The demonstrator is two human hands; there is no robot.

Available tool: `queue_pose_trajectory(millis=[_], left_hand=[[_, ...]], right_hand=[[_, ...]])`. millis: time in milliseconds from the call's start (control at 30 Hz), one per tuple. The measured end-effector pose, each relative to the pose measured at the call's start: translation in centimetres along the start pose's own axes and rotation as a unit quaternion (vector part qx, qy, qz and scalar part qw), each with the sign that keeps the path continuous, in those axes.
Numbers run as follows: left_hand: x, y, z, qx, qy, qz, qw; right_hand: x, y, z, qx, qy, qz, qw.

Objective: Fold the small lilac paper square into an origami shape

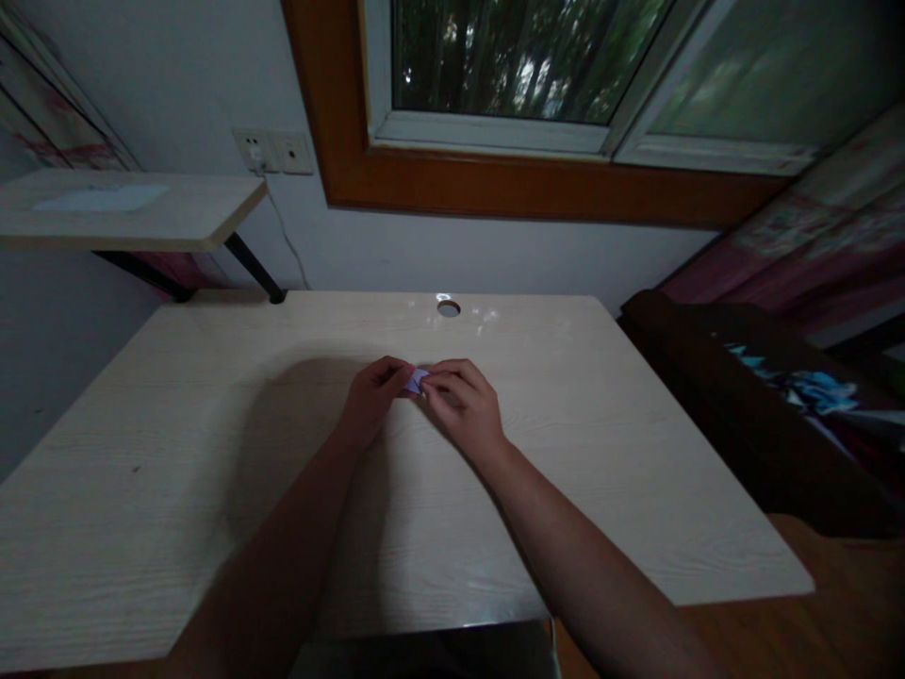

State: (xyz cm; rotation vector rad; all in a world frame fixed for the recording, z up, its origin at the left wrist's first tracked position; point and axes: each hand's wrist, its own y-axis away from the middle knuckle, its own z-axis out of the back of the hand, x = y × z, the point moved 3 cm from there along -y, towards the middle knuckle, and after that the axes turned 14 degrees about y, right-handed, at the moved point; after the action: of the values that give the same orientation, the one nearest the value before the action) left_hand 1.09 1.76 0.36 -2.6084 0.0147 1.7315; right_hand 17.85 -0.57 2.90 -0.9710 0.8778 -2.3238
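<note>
A small folded piece of paper (417,380), pale purple with a pinkish edge, is held between my two hands over the middle of the table. My left hand (373,394) pinches its left side between thumb and fingers. On the other side, the fingertips of my right hand (467,404) close on the paper's right part. Much of the paper is hidden behind my fingers, so its full folded shape cannot be made out.
The light wood-grain table (212,424) has a round cable hole (448,308) near its back edge. A raised shelf (205,212) on black legs stands at the back left. Behind are a wall socket (272,151) and a window (495,132). A dark brown piece of furniture (714,405) stands right.
</note>
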Motion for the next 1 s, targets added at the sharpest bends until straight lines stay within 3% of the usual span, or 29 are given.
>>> queue_pose_trajectory(millis=[133, 267, 400, 600, 767, 1000], left_hand=[[0.0, -0.1, 0.1, 0.014, -0.032, -0.024, 0.999], [-0.8, -0.1, 0.1, 0.025, -0.105, -0.090, 0.990], [-1.4, -0.1, -0.2, 0.035, -0.146, -0.095, 0.984], [-0.9, -0.3, -0.1, 0.034, -0.133, -0.065, 0.988], [-0.3, -0.4, 0.0, 0.040, -0.111, -0.047, 0.992], [-0.2, -0.3, -0.2, 0.065, -0.125, -0.027, 0.990]], right_hand=[[-0.9, 0.2, -0.4, -0.015, -0.051, -0.137, 0.989], [-2.1, 0.9, -2.3, 0.017, -0.210, -0.248, 0.946], [-2.4, 1.3, -3.5, 0.043, -0.279, -0.259, 0.924], [-2.4, 1.0, -2.9, 0.013, -0.299, -0.286, 0.910], [-2.2, 0.7, -2.4, -0.014, -0.285, -0.289, 0.914], [-2.5, 1.0, -2.7, 0.009, -0.292, -0.279, 0.915]])
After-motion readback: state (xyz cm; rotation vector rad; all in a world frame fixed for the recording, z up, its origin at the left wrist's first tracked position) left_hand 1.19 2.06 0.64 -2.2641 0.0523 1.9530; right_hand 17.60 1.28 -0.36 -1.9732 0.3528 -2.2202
